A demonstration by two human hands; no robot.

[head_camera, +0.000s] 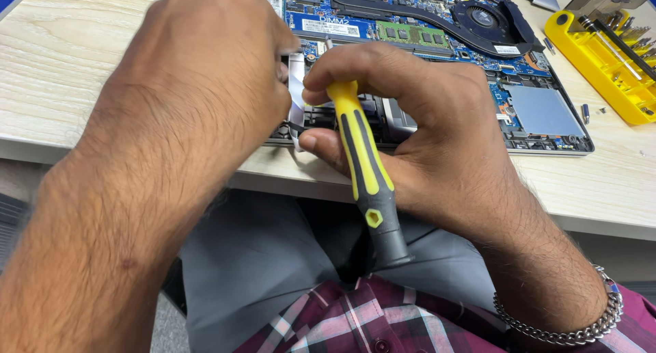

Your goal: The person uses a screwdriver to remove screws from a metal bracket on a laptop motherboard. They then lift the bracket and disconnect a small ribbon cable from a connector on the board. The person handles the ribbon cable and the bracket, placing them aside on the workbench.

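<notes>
- The yellow-and-black screwdriver with a grey plastic butt [365, 168] lay slanted in the right hand [437, 141], its handle pointing back toward the person's lap and its tip hidden among the fingers [355, 62] at the near edge of the opened laptop.
- The right hand's fingers were closed around the screwdriver's yellow grip, thumb underneath and forefinger curled over the top.
- The left hand [205, 73] sat just beside the right, covering the laptop's near left corner; its fingertips were hidden behind the hand, so whether they pinched anything could not be told.
- Between the two hands a pale flat ribbon strip [296, 86] stood out of the laptop.
- The opened grey laptop with its blue circuit board exposed [547, 114] lay on the light wood-grain surface [61, 59], with a black cooling fan [484, 17] near its far right side.
- A yellow plastic tray of metal screwdriver bits [605, 59] stood on the surface to the right of the laptop, with small loose screws [585, 112] scattered between them.
- A silver chain bracelet [567, 326] circled the right wrist, above a maroon plaid shirt [355, 322] and grey trousers [260, 257].
</notes>
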